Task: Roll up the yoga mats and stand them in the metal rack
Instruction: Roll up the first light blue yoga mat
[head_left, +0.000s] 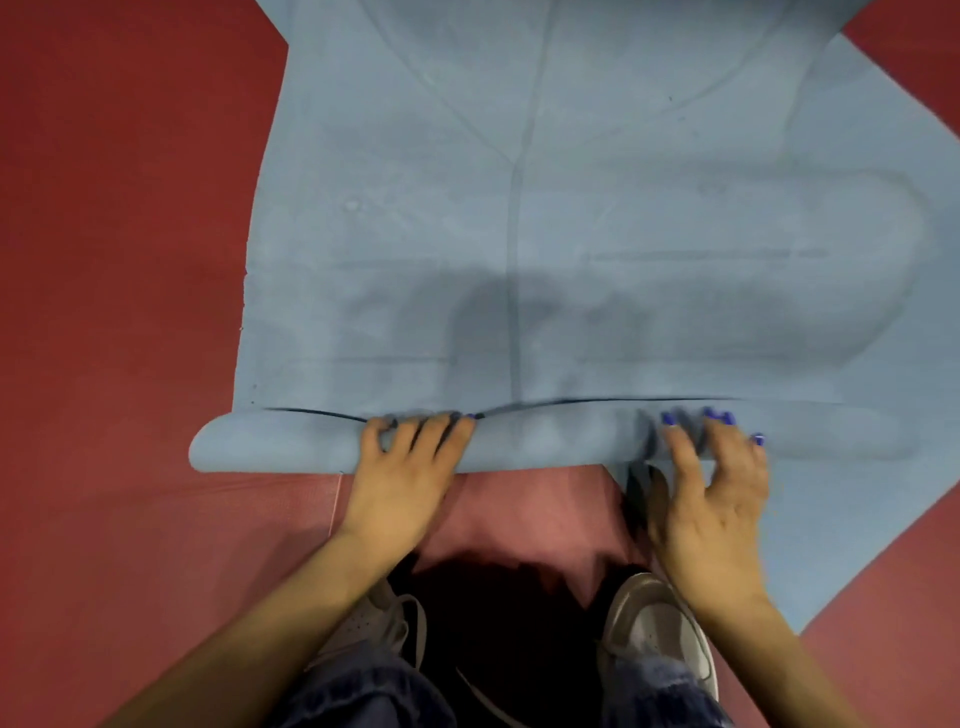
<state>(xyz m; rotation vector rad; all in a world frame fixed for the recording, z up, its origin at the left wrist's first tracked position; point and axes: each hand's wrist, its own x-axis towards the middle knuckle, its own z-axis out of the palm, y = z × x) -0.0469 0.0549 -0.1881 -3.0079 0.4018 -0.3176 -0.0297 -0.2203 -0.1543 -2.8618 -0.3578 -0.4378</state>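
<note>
A light blue yoga mat (571, 208) lies flat on the red floor and stretches away from me. Its near end is wound into a low roll (545, 441) running left to right. My left hand (405, 478) grips the roll left of centre, with the fingers curled over its top down to the crease. My right hand (711, 499) is blurred, its bent, spread fingers touching the top of the roll right of centre. No metal rack is in view.
Red floor (119, 260) surrounds the mat. A paler pink mat (519, 509) lies under the roll near my feet. More blue mat (841, 519) spreads diagonally at the lower right. My two grey sneakers (654, 639) stand just behind the roll.
</note>
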